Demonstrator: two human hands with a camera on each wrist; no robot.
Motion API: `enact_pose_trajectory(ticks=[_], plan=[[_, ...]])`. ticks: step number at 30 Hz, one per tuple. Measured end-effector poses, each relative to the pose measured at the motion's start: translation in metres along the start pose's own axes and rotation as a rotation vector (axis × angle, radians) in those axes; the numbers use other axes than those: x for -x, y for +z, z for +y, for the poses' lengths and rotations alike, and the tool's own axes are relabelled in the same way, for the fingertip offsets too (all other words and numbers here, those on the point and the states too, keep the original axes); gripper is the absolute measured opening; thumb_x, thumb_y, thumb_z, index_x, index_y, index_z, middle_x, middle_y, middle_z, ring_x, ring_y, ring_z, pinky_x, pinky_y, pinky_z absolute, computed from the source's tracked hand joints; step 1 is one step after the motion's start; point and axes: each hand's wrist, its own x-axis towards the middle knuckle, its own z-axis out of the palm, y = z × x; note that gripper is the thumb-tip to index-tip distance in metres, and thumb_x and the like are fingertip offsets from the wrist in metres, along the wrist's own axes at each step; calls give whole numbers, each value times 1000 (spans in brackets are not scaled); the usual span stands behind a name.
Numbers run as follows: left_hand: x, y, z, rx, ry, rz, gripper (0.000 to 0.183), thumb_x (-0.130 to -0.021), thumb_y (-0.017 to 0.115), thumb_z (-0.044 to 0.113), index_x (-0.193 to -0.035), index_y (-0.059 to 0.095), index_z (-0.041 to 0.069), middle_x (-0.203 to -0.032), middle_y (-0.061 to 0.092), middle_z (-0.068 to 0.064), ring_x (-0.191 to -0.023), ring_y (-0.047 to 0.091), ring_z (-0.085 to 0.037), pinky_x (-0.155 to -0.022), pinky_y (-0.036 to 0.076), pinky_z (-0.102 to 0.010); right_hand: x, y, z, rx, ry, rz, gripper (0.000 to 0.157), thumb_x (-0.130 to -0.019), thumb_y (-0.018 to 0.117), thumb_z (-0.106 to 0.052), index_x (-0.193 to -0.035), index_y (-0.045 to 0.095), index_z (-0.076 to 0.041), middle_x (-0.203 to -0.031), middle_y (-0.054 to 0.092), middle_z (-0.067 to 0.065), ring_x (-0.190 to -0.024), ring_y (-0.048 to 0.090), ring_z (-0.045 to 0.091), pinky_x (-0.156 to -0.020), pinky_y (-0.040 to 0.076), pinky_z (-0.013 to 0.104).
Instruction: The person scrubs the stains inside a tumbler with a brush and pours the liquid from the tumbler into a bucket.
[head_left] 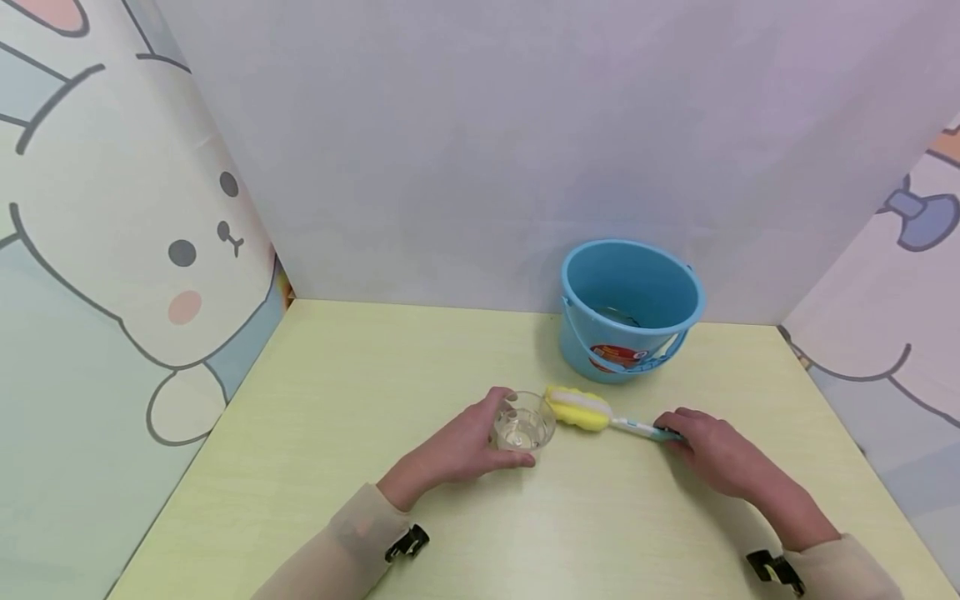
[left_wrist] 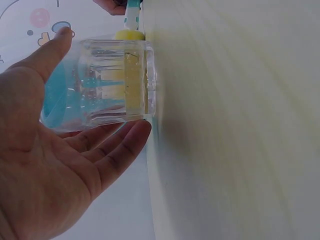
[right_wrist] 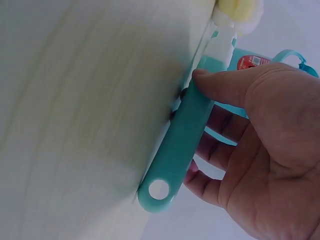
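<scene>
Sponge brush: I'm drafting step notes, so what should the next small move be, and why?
Probably lift the brush until its yellow sponge is above the rim of the cup. The right hand holds the handle, the left hand is around the cup, and the sponge lies beside it, outside.

A: Can u read the red label on the bucket?
B: Nope, print's too small. Can't ID the dark patch at the bottom inside, either.
A: Where's the handle end of the brush?
B: Under the R hand in head view. R wrist view cuts off its yellow sponge up top.
A: L hand?
B: Fingers partly hidden behind the cup in L wrist view. Both sleeves run off head view's bottom edge.
</scene>
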Motion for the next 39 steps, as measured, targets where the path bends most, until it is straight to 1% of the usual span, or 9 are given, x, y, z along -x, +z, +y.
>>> enact_pose_trajectory(ticks=[3,9,11,15,20,24,28,33,39], plan=[[0,0,0,5,0,1,98,-86,85,59,-156,36,13,-139,61,-9,-120,61,-22,-103,51,-43,0,1,0,7,11,-2,33,-85,87,-1,-110,73,-17,-95,64,-13,-83,60,8,-71,57,37],[1,0,0,10,12,5,98,-86,85,58,-157,35,12,-138,61,-9,-121,61,-21,-104,51,-43,0,-1,-2,-6,51,-20,32,-88,89,-16,-114,72,-19,-95,62,-15,-82,59,7,-67,48,37],[1,1,0,10,14,4,99,-86,85,59,-157,35,12,-138,61,-8,-121,61,-20,-105,51,-42,0,-3,-3,-2,67,-22,31,-89,88,-19,-116,72,-18,-94,62,-15,-82,59,8,-68,47,39],[0,1,-1,7,12,2,99,-85,85,60,-157,35,13,-138,61,-7,-121,60,-19,-104,51,-41,-3,-10,-5,-9,113,-34,33,-93,85,-25,-120,71,-14,-96,65,-9,-85,62,13,-71,51,44],[0,1,-1,0,17,1,98,-86,85,59,-157,35,13,-138,61,-8,-120,61,-19,-104,51,-41,-9,-24,-7,-81,185,-38,41,-96,82,-31,-126,69,-6,-103,69,1,-91,65,19,-74,56,41],[0,0,-1,7,19,1,98,-86,85,59,-157,35,13,-139,61,-8,-120,61,-21,-104,51,-42,-13,-30,-7,-107,208,1,45,-99,79,-31,-131,66,-2,-107,69,5,-94,64,22,-76,56,42],[1,0,-1,14,17,1,98,-86,85,58,-157,35,12,-139,60,-7,-121,61,-22,-104,51,-43,-18,-37,-8,-136,221,44,49,-100,77,-30,-135,62,2,-109,68,8,-93,63,24,-74,55,41],[1,0,-1,16,16,1,98,-86,86,57,-157,35,13,-139,60,-7,-121,61,-21,-105,51,-41,-21,-44,-9,-162,266,108,53,-101,76,-34,-137,60,2,-110,67,13,-93,64,27,-71,55,39],[1,1,-2,10,23,2,98,-86,85,57,-157,35,12,-138,60,-8,-120,61,-20,-105,51,-42,-25,-53,-7,-192,322,187,60,-104,70,-39,-141,55,4,-113,67,20,-97,67,36,-74,56,45]])
